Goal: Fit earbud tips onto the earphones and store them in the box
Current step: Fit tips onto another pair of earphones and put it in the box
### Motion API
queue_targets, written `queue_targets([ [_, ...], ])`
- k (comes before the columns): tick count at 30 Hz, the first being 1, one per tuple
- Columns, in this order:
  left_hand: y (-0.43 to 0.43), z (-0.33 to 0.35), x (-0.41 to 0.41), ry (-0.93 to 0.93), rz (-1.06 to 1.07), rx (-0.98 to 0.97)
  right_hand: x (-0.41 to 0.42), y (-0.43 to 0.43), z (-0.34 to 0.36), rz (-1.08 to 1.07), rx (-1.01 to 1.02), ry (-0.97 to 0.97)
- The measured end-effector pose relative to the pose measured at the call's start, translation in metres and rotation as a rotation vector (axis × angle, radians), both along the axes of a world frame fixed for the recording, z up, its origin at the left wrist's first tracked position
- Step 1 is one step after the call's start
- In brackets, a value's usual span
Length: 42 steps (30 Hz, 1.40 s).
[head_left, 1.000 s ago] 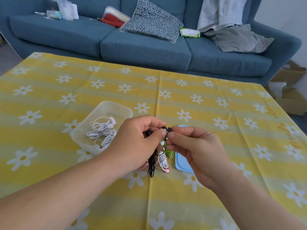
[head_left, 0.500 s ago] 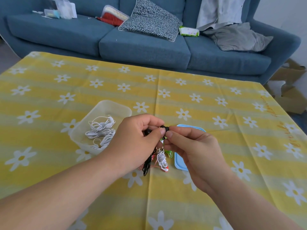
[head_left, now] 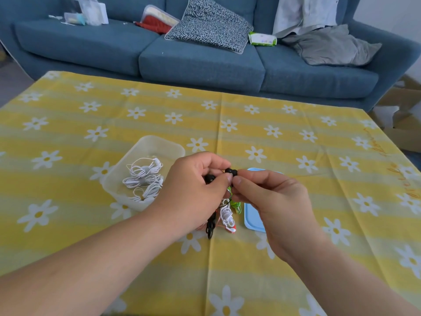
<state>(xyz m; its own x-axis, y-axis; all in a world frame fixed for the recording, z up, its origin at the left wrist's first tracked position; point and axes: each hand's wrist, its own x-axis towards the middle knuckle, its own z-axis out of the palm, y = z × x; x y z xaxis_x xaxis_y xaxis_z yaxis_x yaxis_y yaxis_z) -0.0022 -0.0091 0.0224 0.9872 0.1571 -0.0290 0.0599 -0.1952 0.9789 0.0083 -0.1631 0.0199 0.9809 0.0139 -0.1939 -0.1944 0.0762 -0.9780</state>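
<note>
Above the near middle of a yellow daisy tablecloth (head_left: 273, 124), two bare hands meet. Left hand (head_left: 196, 192) has its fingers curled round the black earphones (head_left: 231, 171), thumb tip pressed close against one bud; a second black bud shows just behind that thumb. Black cable dangles below the palm down to the cloth. Right hand (head_left: 273, 201) pinches the same raised bud from the other side, thumb and forefinger closed on it, the remaining fingers folded under. Whether a tip already sits on the bud cannot be told. Left of the hands stands a translucent box (head_left: 159, 144), open, with coiled white earphones (head_left: 143, 176) lying inside. Under the hands, on the cloth, lie a white coiled set (head_left: 226, 215) and something bright green (head_left: 235, 205), partly hidden. Just beside these, a pale blue lid (head_left: 250, 215) lies flat, half covered by the right hand. Beyond the table, a blue sofa (head_left: 200, 65) holds a patterned cushion (head_left: 209, 26) and crumpled grey cloth (head_left: 330, 46).
</note>
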Motion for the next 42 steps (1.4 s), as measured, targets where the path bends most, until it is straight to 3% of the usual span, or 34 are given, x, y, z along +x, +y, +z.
queue_targets([
  [3, 0.001, 0.001, 0.000, -0.017, -0.025, 0.009, -0.002, 0.000, 0.001, -0.006, -0.005, -0.013],
  [8, 0.002, 0.003, -0.001, -0.034, -0.043, 0.022, 0.000, -0.005, 0.004, 0.049, 0.175, 0.066],
  [18, 0.003, -0.001, 0.001, -0.085, -0.011, 0.050, 0.002, -0.001, 0.004, 0.012, 0.175, 0.097],
  [25, 0.001, -0.001, 0.000, -0.061, -0.065, 0.054, 0.009, -0.011, 0.005, 0.163, 0.289, 0.220],
  [38, 0.005, -0.001, -0.004, -0.013, -0.240, 0.124, 0.011, -0.017, -0.003, 0.232, 0.163, 0.220],
  [42, 0.005, 0.002, -0.002, 0.030, -0.215, 0.001, 0.008, -0.016, -0.004, 0.182, 0.052, 0.180],
])
